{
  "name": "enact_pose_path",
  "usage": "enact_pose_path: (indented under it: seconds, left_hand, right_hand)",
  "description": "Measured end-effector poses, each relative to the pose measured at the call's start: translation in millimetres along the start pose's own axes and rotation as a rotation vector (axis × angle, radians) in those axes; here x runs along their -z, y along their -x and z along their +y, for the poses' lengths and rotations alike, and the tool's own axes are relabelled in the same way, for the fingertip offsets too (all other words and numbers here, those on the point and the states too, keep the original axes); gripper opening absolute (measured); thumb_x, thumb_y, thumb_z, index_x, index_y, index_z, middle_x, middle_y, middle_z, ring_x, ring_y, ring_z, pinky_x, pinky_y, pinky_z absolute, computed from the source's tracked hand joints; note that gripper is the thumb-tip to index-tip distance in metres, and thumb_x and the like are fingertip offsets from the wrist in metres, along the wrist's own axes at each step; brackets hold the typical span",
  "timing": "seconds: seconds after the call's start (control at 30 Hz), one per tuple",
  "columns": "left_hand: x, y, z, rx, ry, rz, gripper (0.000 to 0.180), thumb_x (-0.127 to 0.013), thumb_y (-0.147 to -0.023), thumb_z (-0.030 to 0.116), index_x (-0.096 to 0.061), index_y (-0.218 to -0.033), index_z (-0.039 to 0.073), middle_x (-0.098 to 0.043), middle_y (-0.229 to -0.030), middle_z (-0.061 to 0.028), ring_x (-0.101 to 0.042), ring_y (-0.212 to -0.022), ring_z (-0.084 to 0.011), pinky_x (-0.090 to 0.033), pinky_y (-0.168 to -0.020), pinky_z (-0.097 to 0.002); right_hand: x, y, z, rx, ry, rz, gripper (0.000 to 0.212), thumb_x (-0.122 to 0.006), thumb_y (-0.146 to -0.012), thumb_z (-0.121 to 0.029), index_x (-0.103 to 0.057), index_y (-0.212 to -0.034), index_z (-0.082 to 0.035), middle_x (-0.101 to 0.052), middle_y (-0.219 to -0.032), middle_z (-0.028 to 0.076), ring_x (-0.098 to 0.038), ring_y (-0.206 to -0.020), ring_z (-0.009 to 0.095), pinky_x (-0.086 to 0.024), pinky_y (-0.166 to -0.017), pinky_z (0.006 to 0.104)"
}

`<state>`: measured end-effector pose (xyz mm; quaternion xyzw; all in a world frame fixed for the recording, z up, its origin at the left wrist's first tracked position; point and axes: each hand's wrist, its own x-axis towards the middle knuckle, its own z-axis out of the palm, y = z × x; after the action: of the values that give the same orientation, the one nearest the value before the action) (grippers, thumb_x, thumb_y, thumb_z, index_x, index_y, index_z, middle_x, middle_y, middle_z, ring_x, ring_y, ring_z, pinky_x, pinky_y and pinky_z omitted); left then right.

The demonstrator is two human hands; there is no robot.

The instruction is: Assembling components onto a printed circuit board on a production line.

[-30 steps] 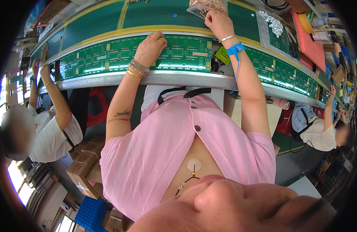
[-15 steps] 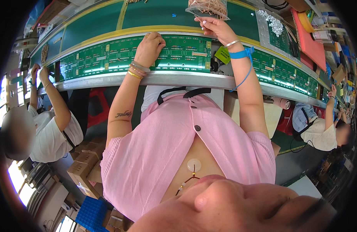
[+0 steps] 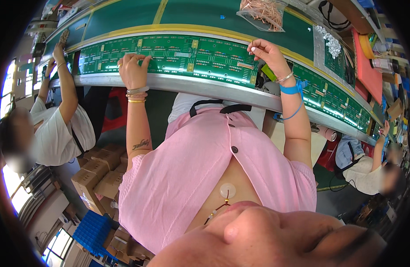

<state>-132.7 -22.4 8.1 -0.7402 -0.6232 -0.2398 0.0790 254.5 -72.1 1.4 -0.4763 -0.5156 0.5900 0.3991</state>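
Note:
My left hand (image 3: 133,72) is over the left part of a long green circuit board (image 3: 209,62), fingers bent down toward its near edge. The fingertips are partly hidden, so whatever they grip does not show. My right hand (image 3: 271,57) is above the right end of this board, thumb and fingers pinched together; anything between them is too small to name. Beyond it lies a clear plastic bag (image 3: 263,14) of thin copper-coloured pieces, apart from the hand. The board carries rows of small components and lies along a metal rail (image 3: 191,83).
A second board (image 3: 334,95) continues along the rail to the right. White small parts (image 3: 330,42) are heaped at the far right, beside a red sheet (image 3: 367,60). A bright green object (image 3: 268,72) sits between the boards. Co-workers work at both sides; cartons (image 3: 98,171) are stacked behind left.
My left hand has moved left along the board. My right hand has come away from the bag, nearer to me over the board's end. The left co-worker's hand has reached farther out.

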Motion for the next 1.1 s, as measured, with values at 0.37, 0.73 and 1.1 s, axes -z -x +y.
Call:
enact_pose_path:
  seconds: [0.37,0.73,1.1]
  left_hand:
    - [-3.7,7.6,3.5,-0.108,0.186,-0.148,0.01,-0.07,-0.068,0.01,-0.069,-0.078,0.009,-0.06,-0.086,-0.0049,-0.052,-0.088,-0.0264,-0.044,-0.077,-0.0362]
    - [-11.0,5.0,4.6,-0.11,0.334,-0.187,0.008,-0.066,-0.072,0.008,-0.066,-0.081,0.005,-0.061,-0.084,-0.0065,-0.054,-0.083,-0.0275,-0.043,-0.077,-0.0364]
    - [-10.6,8.1,-2.0,-0.064,0.423,-0.246,0.008,-0.064,-0.074,0.007,-0.067,-0.082,0.005,-0.06,-0.084,-0.0061,-0.053,-0.082,-0.0262,-0.044,-0.076,-0.0346]
  right_hand:
    - [2.4,6.3,9.2,0.0,-0.019,0.051,0.011,-0.052,-0.09,-0.014,-0.058,-0.096,-0.006,-0.058,-0.092,-0.001,-0.052,-0.082,0.006,-0.044,-0.069,0.0201]
    - [1.6,6.0,15.5,-0.014,-0.05,0.037,0.015,-0.055,-0.089,-0.017,-0.059,-0.098,-0.006,-0.061,-0.093,0.0,-0.055,-0.084,0.008,-0.045,-0.07,0.0214]
    - [-0.7,5.1,19.0,-0.041,-0.052,0.035,0.017,-0.056,-0.089,-0.016,-0.059,-0.101,-0.005,-0.061,-0.092,0.0,-0.055,-0.084,0.008,-0.045,-0.069,0.0211]
